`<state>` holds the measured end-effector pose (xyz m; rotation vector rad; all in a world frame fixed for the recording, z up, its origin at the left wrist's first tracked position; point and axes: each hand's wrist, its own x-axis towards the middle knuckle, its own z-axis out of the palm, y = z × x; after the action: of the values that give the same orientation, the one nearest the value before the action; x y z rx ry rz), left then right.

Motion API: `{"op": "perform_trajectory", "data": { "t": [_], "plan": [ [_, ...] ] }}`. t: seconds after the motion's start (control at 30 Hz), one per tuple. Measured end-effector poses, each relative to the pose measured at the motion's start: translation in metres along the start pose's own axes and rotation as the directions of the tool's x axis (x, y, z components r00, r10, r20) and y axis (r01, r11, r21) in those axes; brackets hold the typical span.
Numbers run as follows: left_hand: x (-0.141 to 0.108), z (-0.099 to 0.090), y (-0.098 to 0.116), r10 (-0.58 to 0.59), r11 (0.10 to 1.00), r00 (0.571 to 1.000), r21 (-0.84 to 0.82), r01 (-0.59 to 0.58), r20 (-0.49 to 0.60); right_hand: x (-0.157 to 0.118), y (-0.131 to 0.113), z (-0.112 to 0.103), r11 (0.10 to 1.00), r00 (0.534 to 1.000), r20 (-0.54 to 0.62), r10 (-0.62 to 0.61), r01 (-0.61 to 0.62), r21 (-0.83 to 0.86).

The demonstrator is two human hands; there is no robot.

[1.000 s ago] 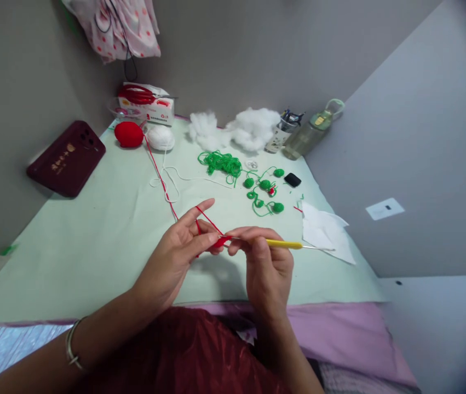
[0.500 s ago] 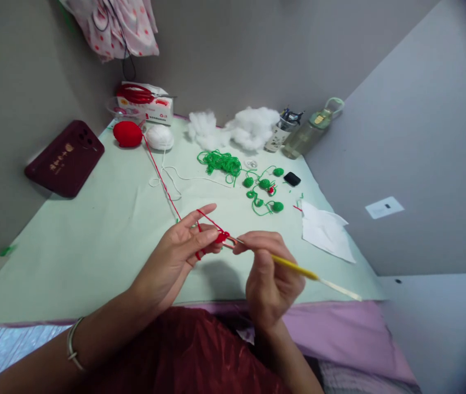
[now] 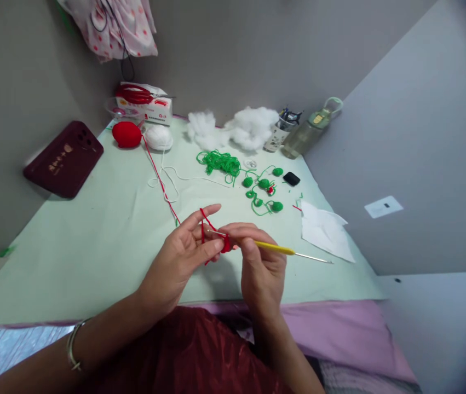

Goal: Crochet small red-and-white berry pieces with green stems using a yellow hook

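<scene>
Over the worktop (image 3: pixel 105 257), clasps a yellow hook (image 3: pixel 274 248), lengthwise nearly nine-to-three, in the right grip (image 3: pixel 260 271), and pinches red crochet (image 3: pixel 226 244) in the left grip (image 3: pixel 179 254), at ten o'clock from the right.

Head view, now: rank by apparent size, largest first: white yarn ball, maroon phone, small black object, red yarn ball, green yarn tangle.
1. maroon phone
2. green yarn tangle
3. red yarn ball and white yarn ball: too alike to rank
4. small black object
</scene>
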<state>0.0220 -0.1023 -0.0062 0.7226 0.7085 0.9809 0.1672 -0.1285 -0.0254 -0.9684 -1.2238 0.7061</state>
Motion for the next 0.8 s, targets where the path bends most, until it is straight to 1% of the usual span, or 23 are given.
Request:
{"op": "perform_trajectory", "data": {
  "t": [0.1, 0.17, 0.2, 0.23, 0.27, 0.3, 0.33, 0.37, 0.4, 0.43, 0.47, 0.53, 0.6, 0.67, 0.7, 0.77, 0.8],
  "plan": [
    [0.001, -0.001, 0.001, -0.026, 1.000, 1.000, 0.009, 0.026, 0.001, 0.001, -0.001, -0.002, 0.996, 0.999, 0.019, 0.045, -0.046, 0.073],
    [0.001, 0.000, 0.001, -0.029, 1.000, 1.000, 0.013, 0.029, -0.008, 0.002, -0.003, -0.003, 0.997, 1.000, 0.024, 0.021, -0.023, 0.073],
    [0.001, 0.000, 0.000, -0.015, 1.000, 1.000, 0.020, 0.015, -0.013, 0.001, -0.003, -0.003, 1.000, 1.000, 0.019, -0.012, 0.012, 0.021],
    [0.001, 0.000, 0.000, 0.011, 0.999, 1.000, 0.036, -0.011, -0.018, 0.000, -0.004, -0.003, 0.995, 0.998, 0.015, -0.062, 0.063, -0.079],
    [0.001, 0.000, -0.001, 0.046, 0.997, 0.999, 0.061, -0.045, -0.024, -0.002, -0.004, -0.002, 0.967, 0.992, 0.014, -0.129, 0.129, -0.220],
    [0.001, -0.001, -0.002, 0.085, 0.993, 0.996, 0.089, -0.082, -0.031, -0.004, -0.004, -0.002, 0.906, 0.978, 0.028, -0.208, 0.203, -0.372],
    [0.001, -0.001, -0.003, 0.118, 0.987, 0.992, 0.114, -0.113, -0.038, -0.006, -0.003, -0.001, 0.821, 0.958, 0.056, -0.282, 0.271, -0.502],
    [0.000, -0.001, -0.004, 0.138, 0.983, 0.989, 0.129, -0.131, -0.044, -0.008, -0.003, 0.000, 0.746, 0.937, 0.080, -0.341, 0.321, -0.584],
    [0.000, -0.002, -0.005, 0.142, 0.982, 0.989, 0.130, -0.135, -0.050, -0.009, -0.002, 0.002, 0.708, 0.920, 0.084, -0.382, 0.350, -0.613],
    [0.000, -0.002, -0.004, 0.131, 0.985, 0.990, 0.120, -0.124, -0.053, -0.010, -0.002, 0.003, 0.720, 0.913, 0.061, -0.403, 0.357, -0.595],
    [0.000, -0.001, -0.004, 0.110, 0.989, 0.992, 0.102, -0.104, -0.054, -0.010, -0.002, 0.003, 0.770, 0.920, 0.025, -0.392, 0.343, -0.538],
    [0.000, 0.000, -0.001, 0.052, 0.997, 0.998, 0.058, -0.050, -0.046, -0.008, -0.002, 0.003, 0.898, 0.953, -0.045, -0.301, 0.267, -0.350],
    [0.001, 0.001, 0.003, 0.001, 1.000, 0.999, 0.019, -0.001, -0.039, -0.005, -0.003, 0.002, 0.977, 0.983, -0.059, -0.174, 0.165, -0.136],
    [0.002, 0.002, 0.007, -0.037, 0.999, 0.999, -0.016, 0.036, -0.035, -0.001, -0.003, -0.001, 0.998, 0.997, -0.054, -0.059, 0.060, 0.020],
    [0.002, 0.002, 0.009, -0.048, 0.999, 0.998, -0.026, 0.047, -0.034, 0.001, -0.003, -0.002, 0.998, 0.999, -0.052, -0.015, 0.019, 0.064],
    [0.002, 0.002, 0.010, -0.054, 0.998, 0.998, -0.027, 0.053, -0.036, 0.001, -0.005, -0.005, 0.997, 0.999, -0.043, 0.032, -0.028, 0.076],
    [0.002, 0.001, 0.010, -0.045, 0.999, 0.998, -0.017, 0.044, -0.043, 0.000, -0.006, -0.006, 0.999, 0.999, -0.042, 0.025, -0.023, 0.044]
  ]
}}
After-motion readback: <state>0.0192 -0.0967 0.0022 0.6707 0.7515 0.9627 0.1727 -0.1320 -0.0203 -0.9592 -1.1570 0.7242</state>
